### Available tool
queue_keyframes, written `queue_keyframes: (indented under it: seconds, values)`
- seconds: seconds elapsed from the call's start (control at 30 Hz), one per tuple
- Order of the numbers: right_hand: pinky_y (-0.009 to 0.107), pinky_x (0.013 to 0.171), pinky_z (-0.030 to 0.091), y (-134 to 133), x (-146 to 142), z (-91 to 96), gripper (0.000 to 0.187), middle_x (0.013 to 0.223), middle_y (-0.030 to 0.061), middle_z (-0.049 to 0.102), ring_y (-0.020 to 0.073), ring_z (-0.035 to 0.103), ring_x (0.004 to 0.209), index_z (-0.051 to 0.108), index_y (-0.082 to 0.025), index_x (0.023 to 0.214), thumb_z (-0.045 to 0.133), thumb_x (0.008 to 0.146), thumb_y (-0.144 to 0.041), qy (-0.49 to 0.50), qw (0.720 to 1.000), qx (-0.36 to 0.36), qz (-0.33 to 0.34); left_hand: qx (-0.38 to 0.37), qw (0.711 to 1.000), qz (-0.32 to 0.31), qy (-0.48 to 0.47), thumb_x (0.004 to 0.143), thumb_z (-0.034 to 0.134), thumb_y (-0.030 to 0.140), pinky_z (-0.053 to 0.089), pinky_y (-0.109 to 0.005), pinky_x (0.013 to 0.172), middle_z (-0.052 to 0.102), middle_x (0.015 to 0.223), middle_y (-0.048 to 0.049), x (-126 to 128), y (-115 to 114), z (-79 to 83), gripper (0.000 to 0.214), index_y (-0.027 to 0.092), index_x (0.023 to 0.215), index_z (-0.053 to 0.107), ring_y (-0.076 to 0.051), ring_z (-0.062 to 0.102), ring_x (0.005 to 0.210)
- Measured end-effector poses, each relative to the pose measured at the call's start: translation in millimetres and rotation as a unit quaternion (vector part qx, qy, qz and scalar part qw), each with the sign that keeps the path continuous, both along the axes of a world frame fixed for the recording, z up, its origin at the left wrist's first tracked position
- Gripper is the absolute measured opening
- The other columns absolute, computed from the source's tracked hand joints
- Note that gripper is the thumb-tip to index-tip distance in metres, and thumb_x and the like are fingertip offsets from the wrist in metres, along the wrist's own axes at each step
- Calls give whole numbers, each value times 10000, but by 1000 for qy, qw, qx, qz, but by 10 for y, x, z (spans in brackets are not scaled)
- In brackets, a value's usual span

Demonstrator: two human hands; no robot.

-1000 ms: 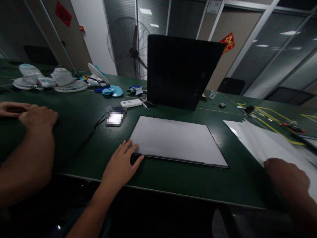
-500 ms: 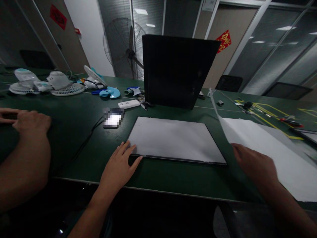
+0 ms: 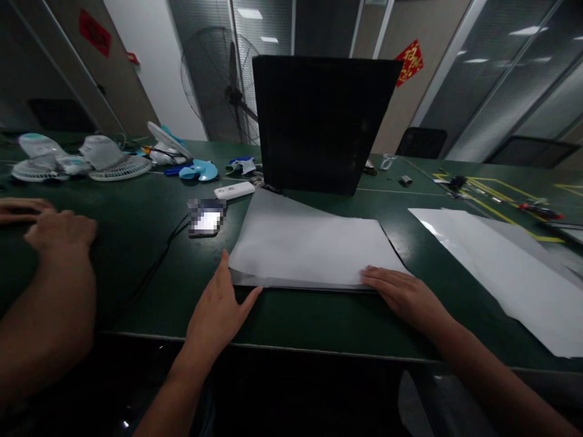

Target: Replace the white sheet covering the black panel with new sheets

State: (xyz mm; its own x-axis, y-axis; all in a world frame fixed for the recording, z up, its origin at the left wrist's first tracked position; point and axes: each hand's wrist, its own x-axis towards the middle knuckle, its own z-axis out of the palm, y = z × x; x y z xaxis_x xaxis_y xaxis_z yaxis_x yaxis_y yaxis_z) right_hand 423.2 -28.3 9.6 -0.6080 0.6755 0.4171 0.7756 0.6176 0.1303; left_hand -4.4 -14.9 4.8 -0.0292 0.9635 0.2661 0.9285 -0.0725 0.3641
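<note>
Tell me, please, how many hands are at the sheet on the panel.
2: the left hand at the near left corner of the sheet, the right hand on its near right part. None seems hidden; another person's hand is apart, far left.

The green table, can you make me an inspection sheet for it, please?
Surface: green table, dark and flat.
Job's things: white sheet over a flat panel; more sheets on the right.
Clutter: fan parts, blue blades, black slab.
Grip: left hand around the white sheet's near left corner; right hand on its near right part, pinching or resting unclear.
Cables: black cable by a blurred screen.
Surroundings: big fan, red sign, another person's hand.
</note>
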Motion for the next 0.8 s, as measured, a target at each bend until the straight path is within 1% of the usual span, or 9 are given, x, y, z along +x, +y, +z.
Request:
queue_keyframes:
  seconds: [0.1,0.2,0.3,0.43,0.5,0.63,0.73,0.77,0.8]
  values:
    - [415,1040,603,-15,26,-13,368,1319,35,736,202,698,1216,727,-240,1279,534,990,-120,25,1000,-16,-4,16,1000,7,1,948,553,637,470,-589,1152,278,1706,-257,6,0,9,1004,98,1673,115,-436,434,1497]
    - [416,1053,594,-37,27,-21,355,1329,34,731,197,695,1220,724,-249,1280,532,999,-149,46,998,-37,-18,29,999,-2,22,936,610,602,479,-592,1140,217,1735,-219,-8,5,3,776,172,1565,461,-455,448,1483]
    - [403,1058,585,-58,-5,-10,333,1321,26,735,195,692,1222,733,-257,1259,545,996,-177,60,997,-43,-21,50,997,-43,46,939,651,529,434,-560,1195,353,1689,-186,-35,14,-17,502,204,1317,708,-411,453,1492]
    - [440,1085,555,-70,89,96,320,1346,37,723,232,673,1253,735,-267,1268,590,983,-287,54,997,-37,-47,54,995,-58,53,940,663,492,428,-543,1210,549,1560,-165,-58,23,-34,457,195,1281,727,-361,505,1461]
    - [467,1093,533,-68,317,172,363,1368,83,706,265,665,1258,721,-232,1299,549,1007,-361,52,988,-11,-148,51,995,-59,56,942,661,485,432,-549,1206,576,1538,-161,-62,22,-33,450,193,1276,728,-359,526,1443]
    - [561,1067,477,-66,1155,197,669,1440,270,608,406,555,1368,572,-84,1487,462,1013,-543,32,903,10,-429,59,994,-72,60,942,662,486,422,-548,1212,597,1515,-178,-65,20,-26,455,177,1267,735,-363,554,1417]
    - [705,870,443,-114,1774,37,986,1397,465,512,591,451,1381,527,12,1504,508,894,-762,74,778,-49,-623,59,994,-74,59,948,650,487,420,-553,1213,608,1506,-169,-67,25,-30,451,182,1271,732,-356,561,1412]
    - [722,807,430,-147,1908,-31,1022,1362,490,515,625,478,1334,560,7,1477,484,870,-812,88,743,-83,-658,59,994,-74,59,949,649,485,419,-553,1213,609,1506,-167,-67,28,-34,449,183,1271,731,-354,559,1414]
    - [719,758,425,-187,1996,-96,1018,1309,491,547,632,537,1260,614,-15,1431,446,863,-842,91,731,-101,-669,60,994,-73,59,947,651,484,418,-553,1214,607,1509,-165,-66,31,-38,448,184,1270,731,-351,558,1416]
